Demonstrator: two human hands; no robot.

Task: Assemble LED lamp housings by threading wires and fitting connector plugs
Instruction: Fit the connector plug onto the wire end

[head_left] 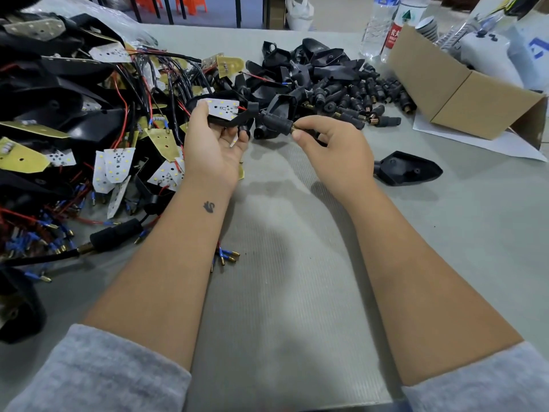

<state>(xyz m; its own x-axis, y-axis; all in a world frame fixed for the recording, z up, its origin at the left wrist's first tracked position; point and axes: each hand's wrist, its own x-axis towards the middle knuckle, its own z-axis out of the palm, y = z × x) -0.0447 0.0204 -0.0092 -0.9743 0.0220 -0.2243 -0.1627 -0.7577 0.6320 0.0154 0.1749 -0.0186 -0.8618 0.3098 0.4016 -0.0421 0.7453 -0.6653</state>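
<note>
- Left hand (214, 138): palm up, fingers curled round a black lamp housing (234, 118) with a white LED board (223, 110) seated on top; thumb rested on the board's near-left edge.
- Right hand (332, 141): thumb and forefinger pinched the brass threaded end of a black connector plug (274, 125); remaining fingers loosely curled.
- Plug position: held between the two hands, above the grey table (282, 263), its black end touching or just at the housing's stem; exact seating could not be told.
- Key relation: plug's long axis ran roughly left to right, in line with the housing's stem, brass end toward the right hand. Right hand was the nearer for pushing or turning it; left hand served to steady.
- Red wire (242, 108): left the board's right edge toward the stem; its run inside was hidden.
- Judged step: fitting the plug onto the stem.
- Spare plugs (371, 96): heaped beyond the right hand.
- Wired boards (118, 165): piled left of the left hand.
- Loose housing (407, 171): lay right of the right hand.
</note>
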